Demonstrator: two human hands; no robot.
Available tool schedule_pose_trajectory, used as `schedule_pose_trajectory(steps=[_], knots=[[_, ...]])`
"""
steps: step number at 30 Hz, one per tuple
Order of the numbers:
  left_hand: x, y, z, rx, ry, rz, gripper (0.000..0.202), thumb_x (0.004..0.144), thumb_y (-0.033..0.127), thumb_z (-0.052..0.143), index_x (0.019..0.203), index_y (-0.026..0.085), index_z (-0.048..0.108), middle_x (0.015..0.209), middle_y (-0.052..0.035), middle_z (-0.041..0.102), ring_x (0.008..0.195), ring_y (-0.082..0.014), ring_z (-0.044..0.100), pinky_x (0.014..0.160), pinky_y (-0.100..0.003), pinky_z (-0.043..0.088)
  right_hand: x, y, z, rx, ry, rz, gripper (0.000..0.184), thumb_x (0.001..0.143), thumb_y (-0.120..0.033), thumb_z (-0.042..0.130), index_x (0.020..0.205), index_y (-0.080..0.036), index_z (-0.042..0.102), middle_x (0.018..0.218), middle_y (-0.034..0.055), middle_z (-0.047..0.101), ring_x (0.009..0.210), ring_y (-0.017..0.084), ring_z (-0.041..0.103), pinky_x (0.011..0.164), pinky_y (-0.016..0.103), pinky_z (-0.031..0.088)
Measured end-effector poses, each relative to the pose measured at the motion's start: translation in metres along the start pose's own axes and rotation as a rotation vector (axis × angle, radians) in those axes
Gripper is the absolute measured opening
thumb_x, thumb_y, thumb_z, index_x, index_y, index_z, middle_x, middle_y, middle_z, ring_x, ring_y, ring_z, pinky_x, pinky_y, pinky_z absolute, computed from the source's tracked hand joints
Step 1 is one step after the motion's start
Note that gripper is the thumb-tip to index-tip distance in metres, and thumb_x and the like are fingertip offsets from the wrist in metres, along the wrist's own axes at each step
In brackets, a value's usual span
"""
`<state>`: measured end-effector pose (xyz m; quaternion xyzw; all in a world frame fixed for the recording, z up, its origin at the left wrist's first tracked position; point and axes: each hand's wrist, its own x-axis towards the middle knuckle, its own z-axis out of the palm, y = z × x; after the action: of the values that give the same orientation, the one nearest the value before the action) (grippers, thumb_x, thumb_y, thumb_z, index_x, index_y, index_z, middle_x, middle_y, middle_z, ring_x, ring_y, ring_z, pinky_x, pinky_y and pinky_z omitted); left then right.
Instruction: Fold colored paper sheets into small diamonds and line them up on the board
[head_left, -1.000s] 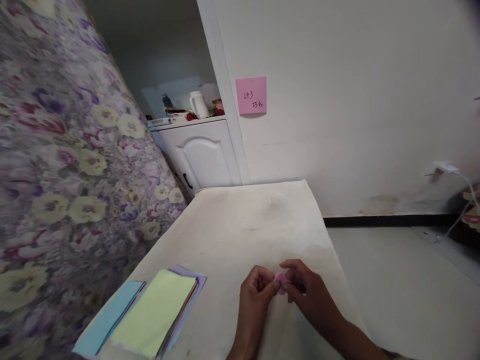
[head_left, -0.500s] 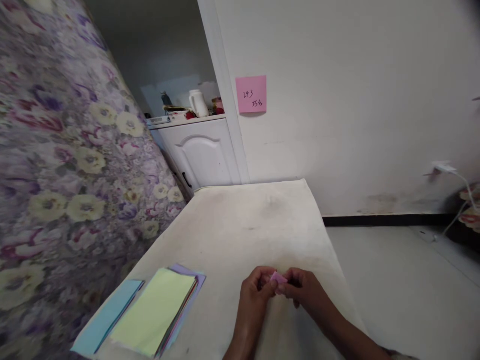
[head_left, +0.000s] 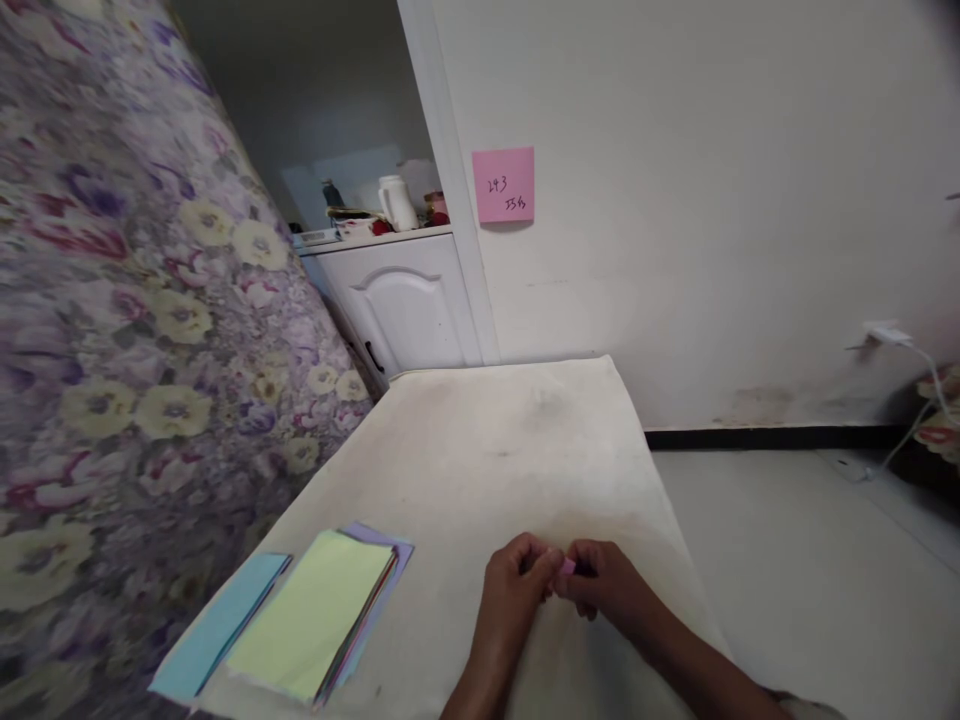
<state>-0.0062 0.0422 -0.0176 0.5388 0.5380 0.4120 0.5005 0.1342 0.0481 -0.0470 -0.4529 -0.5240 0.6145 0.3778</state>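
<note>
At lower centre, the left hand (head_left: 514, 582) and right hand (head_left: 606, 575) tightly pinch a small pink paper piece (head_left: 568, 567), seemingly mid-fold, next needing steady pressure.

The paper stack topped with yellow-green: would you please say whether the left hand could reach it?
Probably yes: nothing visible lies between the left hand and the paper stack, though that hand holds pink paper.
</note>
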Motion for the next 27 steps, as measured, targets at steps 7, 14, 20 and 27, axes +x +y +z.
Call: schedule_pose_trajectory(steps=[7,14,20,27], knots=[[-0.001,-0.002,0.000,-0.025,0.064,0.030,0.027,0.075,0.032,0.058,0.054,0.017,0.051,0.046,0.0043,0.050,0.047,-0.0096,0.043,0.049,-0.021,0.032,-0.005,-0.003,0.008,0.009,-0.015,0.016,0.016,0.069,-0.024,0.056,0.057,-0.015,0.053,0.040,-0.0066,0.048,0.034,0.006,0.041,0.038,0.018,0.033],[0.001,-0.009,-0.003,-0.065,0.061,0.025,0.028,0.077,0.034,0.058,0.056,0.017,0.050,0.048,0.0038,0.053,0.048,-0.0093,0.043,0.050,-0.021,0.032,-0.003,0.000,0.013,0.044,-0.007,0.001,0.012,0.066,-0.023,0.057,0.059,-0.016,0.052,0.045,-0.0055,0.053,0.035,0.007,0.046,0.038,0.018,0.034],[0.001,-0.009,-0.002,-0.065,0.073,0.027,0.029,0.076,0.036,0.059,0.056,0.016,0.051,0.048,0.0034,0.051,0.049,-0.0093,0.043,0.050,-0.021,0.033,0.000,0.005,0.011,0.116,-0.020,-0.025,0.013,0.064,-0.022,0.060,0.057,-0.015,0.051,0.044,-0.0052,0.054,0.033,0.006,0.044,0.037,0.018,0.030],[0.000,-0.009,0.005,-0.154,-0.005,-0.060,0.027,0.073,0.037,0.062,0.080,0.011,0.064,0.062,-0.0016,0.058,0.056,-0.0118,0.049,0.051,-0.022,0.037,0.006,0.003,0.005,0.161,0.060,-0.004,0.016,0.066,-0.026,0.061,0.059,-0.016,0.050,0.037,-0.0073,0.048,0.033,0.005,0.038,0.038,0.018,0.024]])
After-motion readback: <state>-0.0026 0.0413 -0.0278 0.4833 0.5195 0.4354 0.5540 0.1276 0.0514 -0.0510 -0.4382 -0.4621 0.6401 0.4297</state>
